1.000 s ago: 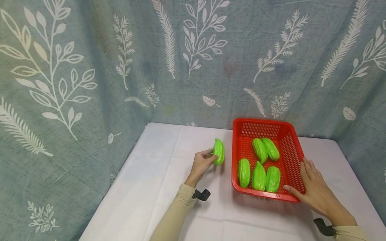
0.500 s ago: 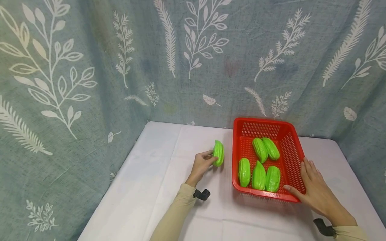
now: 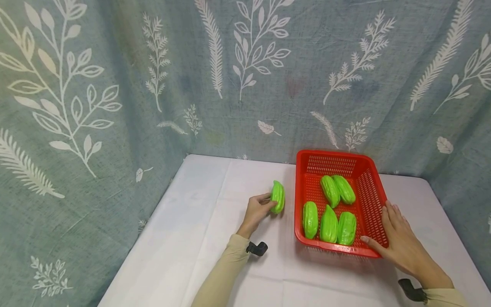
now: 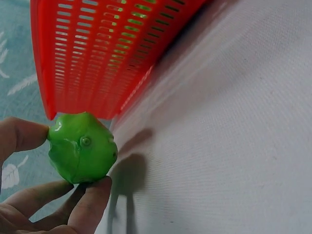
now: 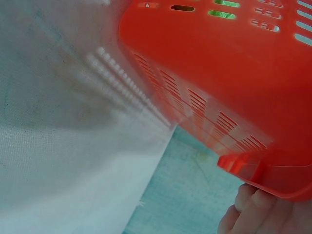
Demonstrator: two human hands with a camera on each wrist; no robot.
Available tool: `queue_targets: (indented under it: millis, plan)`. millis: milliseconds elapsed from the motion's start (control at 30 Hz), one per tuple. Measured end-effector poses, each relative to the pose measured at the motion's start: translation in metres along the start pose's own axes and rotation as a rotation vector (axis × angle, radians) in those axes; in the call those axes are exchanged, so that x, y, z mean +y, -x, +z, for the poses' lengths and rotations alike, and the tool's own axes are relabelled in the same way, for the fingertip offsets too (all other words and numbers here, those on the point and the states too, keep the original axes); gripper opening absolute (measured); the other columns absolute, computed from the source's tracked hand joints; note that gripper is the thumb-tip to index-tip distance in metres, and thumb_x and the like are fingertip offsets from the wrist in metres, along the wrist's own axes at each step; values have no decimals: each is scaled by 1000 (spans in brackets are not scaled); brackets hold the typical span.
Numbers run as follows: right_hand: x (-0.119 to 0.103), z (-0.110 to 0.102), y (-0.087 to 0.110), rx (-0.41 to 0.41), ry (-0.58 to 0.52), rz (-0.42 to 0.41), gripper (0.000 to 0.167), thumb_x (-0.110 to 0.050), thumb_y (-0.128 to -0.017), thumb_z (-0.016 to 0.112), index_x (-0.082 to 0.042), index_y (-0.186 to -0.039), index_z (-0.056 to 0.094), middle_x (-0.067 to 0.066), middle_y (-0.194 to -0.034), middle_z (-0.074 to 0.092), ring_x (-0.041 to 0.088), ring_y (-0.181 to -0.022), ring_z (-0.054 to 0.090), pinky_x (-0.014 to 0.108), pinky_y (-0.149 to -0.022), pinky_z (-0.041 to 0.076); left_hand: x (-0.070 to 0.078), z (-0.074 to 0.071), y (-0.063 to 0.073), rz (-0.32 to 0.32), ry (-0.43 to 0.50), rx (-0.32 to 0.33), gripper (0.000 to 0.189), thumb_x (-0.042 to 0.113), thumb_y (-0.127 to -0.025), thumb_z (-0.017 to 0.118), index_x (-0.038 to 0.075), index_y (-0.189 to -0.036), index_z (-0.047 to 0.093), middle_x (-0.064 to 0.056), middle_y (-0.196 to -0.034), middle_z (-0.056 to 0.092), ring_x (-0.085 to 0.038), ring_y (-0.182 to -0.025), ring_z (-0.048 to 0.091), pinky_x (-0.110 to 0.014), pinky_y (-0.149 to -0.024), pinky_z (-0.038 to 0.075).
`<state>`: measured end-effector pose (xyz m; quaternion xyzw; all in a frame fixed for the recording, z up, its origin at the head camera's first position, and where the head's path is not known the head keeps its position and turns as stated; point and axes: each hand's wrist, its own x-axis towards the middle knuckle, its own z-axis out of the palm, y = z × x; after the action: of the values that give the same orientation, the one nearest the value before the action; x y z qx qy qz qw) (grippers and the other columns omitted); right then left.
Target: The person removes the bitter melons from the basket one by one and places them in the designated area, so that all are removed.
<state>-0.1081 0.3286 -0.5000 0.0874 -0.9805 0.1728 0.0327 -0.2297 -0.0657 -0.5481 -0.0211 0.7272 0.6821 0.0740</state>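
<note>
In the head view my left hand point(image 3: 256, 213) pinches a ridged, bright green bitter melon point(image 3: 278, 197) between thumb and fingers, just left of a red plastic basket point(image 3: 299, 187). The left wrist view looks at the blunt end of this bitter melon point(image 4: 84, 148), with its shadow on the cloth beside it. My right hand point(image 3: 406, 241) rests at the basket's front right corner, fingers lying straight along the right rim and thumb over the front edge. Its fingers point(image 5: 258, 209) touch the rim from outside in the right wrist view.
Inside the basket lie several more bitter melons: a pair point(image 3: 337, 190) towards the back and a row point(image 3: 329, 225) along the front. A white cloth point(image 3: 215, 238) covers the table. A grey-green leaf-patterned curtain point(image 3: 215, 106) hangs behind and to the left.
My left hand and the bitter melon have sunk slightly towards the table and me. The right hand and the basket stay where they were.
</note>
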Motion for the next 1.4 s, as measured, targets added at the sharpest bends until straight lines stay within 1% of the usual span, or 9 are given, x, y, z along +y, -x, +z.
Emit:
queue_targets:
  millis: [33,133,267,367,567,833,1100,1167,1400]
  plan:
    - [0,0,0,4,-1,-4,111,-57,-95,63,8,-162,3,34,-170,1,52,-158,-3,53,-128,-17,0,0,0,-2,-2,2,58,13,-86,75,-7,-139,59,-29,-127,70,-29,-113,73,-30,-88,62]
    - [0,0,0,15,-1,-13,111,-56,-95,64,9,-162,4,34,-170,2,52,-158,-2,45,-127,-21,0,0,1,3,-11,7,59,13,-87,75,-8,-139,59,-30,-128,69,-32,-116,72,-32,-91,62]
    - [0,0,0,11,0,-7,111,-57,-95,63,8,-162,3,33,-170,1,52,-159,-3,58,-129,-12,1,1,1,14,-44,17,58,14,-87,74,-9,-138,59,-30,-128,69,-34,-118,71,-35,-93,62]
    - [0,0,0,6,-4,-1,111,-58,-95,62,8,-162,3,33,-170,0,52,-159,-4,63,-129,-7,2,1,2,19,-66,28,57,13,-87,74,-9,-137,60,-30,-128,69,-34,-118,71,-35,-92,62]
    - [0,0,-1,-3,-12,5,111,-58,-95,62,9,-162,3,34,-169,0,52,-158,-5,59,-128,-12,5,3,6,13,-82,42,57,14,-87,75,-9,-137,60,-30,-129,69,-37,-120,70,-36,-95,61]
    - [0,-1,-1,-17,-13,13,112,-59,-95,62,8,-162,2,34,-169,-1,53,-158,-4,66,-128,-6,1,4,6,13,-113,59,54,14,-89,76,-9,-135,61,-28,-125,71,-36,-118,71,-36,-95,61]
    - [-1,0,0,-10,-11,11,112,-58,-95,61,8,-162,2,34,-169,1,52,-158,-5,63,-128,-10,-2,5,5,18,-140,67,53,15,-89,76,-8,-135,62,-26,-124,72,-34,-118,71,-36,-95,61]
    - [-1,0,0,-5,-7,9,111,-58,-95,62,9,-162,3,35,-169,2,52,-158,-4,64,-128,-7,-2,5,5,17,-138,66,54,15,-89,76,-8,-135,62,-26,-124,73,-34,-118,72,-35,-95,61]
    - [-1,0,0,-4,-5,11,112,-59,-94,62,10,-161,4,36,-169,3,53,-158,-2,61,-128,-10,-4,5,4,19,-123,74,53,14,-87,77,-7,-134,63,-26,-123,73,-34,-117,72,-35,-94,61]
